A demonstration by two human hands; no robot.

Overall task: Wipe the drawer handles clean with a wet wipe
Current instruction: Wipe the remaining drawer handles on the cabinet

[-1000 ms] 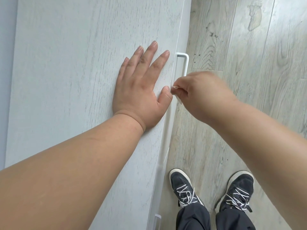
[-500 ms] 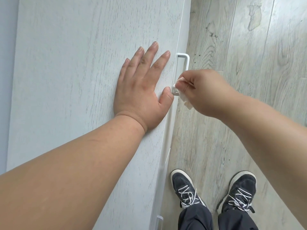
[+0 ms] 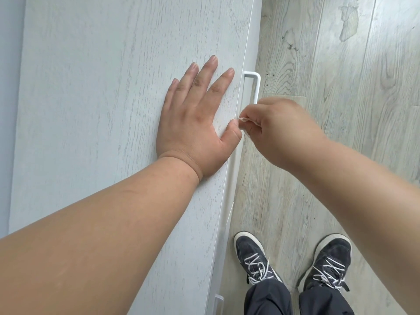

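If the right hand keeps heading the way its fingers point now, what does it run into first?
Probably the left hand's thumb: the right hand, pinching the wet wipe, points at it near the handle. Depth is unclear.

White bar drawer handle (image 3: 256,87), rounded corners, mounted on the cabinet's front face just below the top edge; far end and part of the bar exposed, near end hidden. Wet wipe (image 3: 243,120): small white crumpled scrap, mostly concealed, bunched at the handle's near section. A second handle (image 3: 218,302) shows lower down, partly cut off.
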